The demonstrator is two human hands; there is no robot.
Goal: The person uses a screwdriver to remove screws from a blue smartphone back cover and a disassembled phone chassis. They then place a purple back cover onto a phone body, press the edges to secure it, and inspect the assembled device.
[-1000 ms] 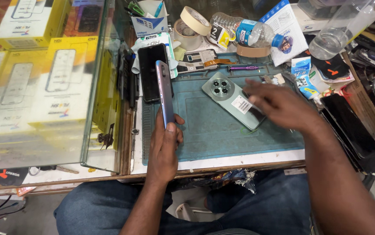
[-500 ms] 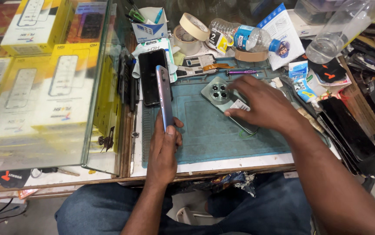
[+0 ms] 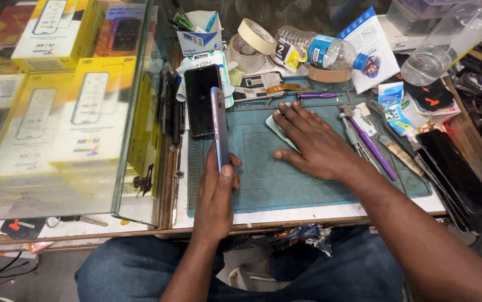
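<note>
My left hand [image 3: 217, 190] grips a slim grey-purple phone [image 3: 218, 127] and holds it on its edge, upright above the left side of a teal work mat [image 3: 263, 179]. My right hand [image 3: 312, 142] lies flat, palm down, on a pale green phone [image 3: 275, 126] that rests on the mat; only the phone's near-left edge shows past my fingers. A black phone [image 3: 200, 99] lies face up just left of the upright phone, at the mat's far-left corner.
Tape rolls [image 3: 256, 36], a plastic bottle [image 3: 313, 49], a purple-handled tool [image 3: 371, 144] and tweezers crowd the back and right. Dark screen panels [image 3: 459, 173] lie at the right edge. A glass case [image 3: 56, 100] with yellow boxes stands at the left.
My right hand has slid left and forward over the green phone, which now lies almost hidden under my palm. The left hand keeps the upright phone in about the same place.
</note>
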